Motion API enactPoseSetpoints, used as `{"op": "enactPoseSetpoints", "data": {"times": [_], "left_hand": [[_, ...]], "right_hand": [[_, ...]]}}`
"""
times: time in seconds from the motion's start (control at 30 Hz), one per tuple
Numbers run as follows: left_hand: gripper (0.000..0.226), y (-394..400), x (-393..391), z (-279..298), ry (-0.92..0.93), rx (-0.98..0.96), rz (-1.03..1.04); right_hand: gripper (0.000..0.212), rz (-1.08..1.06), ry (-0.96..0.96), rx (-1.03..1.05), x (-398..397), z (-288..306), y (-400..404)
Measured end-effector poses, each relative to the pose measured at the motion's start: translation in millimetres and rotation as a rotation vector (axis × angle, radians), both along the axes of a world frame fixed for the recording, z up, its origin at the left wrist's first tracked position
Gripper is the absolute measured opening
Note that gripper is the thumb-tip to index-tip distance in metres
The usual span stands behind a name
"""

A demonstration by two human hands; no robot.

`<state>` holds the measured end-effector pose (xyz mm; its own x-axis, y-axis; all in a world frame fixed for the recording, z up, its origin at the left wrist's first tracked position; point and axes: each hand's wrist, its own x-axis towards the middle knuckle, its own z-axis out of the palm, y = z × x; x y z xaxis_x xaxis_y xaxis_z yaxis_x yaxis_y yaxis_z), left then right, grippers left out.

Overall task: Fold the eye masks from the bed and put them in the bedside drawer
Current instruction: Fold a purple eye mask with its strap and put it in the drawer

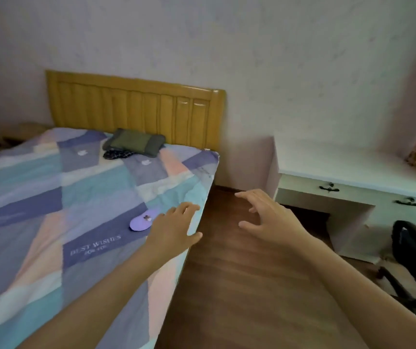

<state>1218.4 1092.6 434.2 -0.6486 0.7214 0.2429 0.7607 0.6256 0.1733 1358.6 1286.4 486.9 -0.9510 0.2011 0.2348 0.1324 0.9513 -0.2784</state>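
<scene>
The bed [76,197] fills the left of my view under its patchwork cover, and I'll place everything else by it. Beyond its right edge, across a strip of wooden floor, stands the white desk [353,170] with its drawers [327,191]; I take one of these to be the bedside drawer, though I can't be sure which. Up by the bed's headboard a green pillow [135,143] rests partly on a dark patterned cloth [116,154], which may be another mask; it is too small to tell. Near the bed's right edge, about halfway down, lies the purple eye mask [142,220], flat and not yet folded. My left hand [171,230] hovers just beside it, fingers spread and holding nothing, partly covering its right end. My right hand [270,217] hangs off the bed over the floor, also empty and loosely spread. To do this well I should lower the left hand onto the mask, pinch one end without gathering the cover beneath, and bring the right hand across to take the other end, so the two halves meet evenly.
</scene>
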Motion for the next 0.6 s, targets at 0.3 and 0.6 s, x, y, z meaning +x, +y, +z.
{"op": "enactPoseSetpoints", "data": {"times": [0.3,0.6], "left_hand": [[0.056,21,-66,-29,-0.17,0.006,0.386],[0.058,13,-173,-96,-0.314,-0.029,0.664]], "right_hand": [[0.058,0.38,-0.173,-0.049,-161,-47,67],[0.055,0.646,-0.322,-0.031,-322,-111,67]]}}
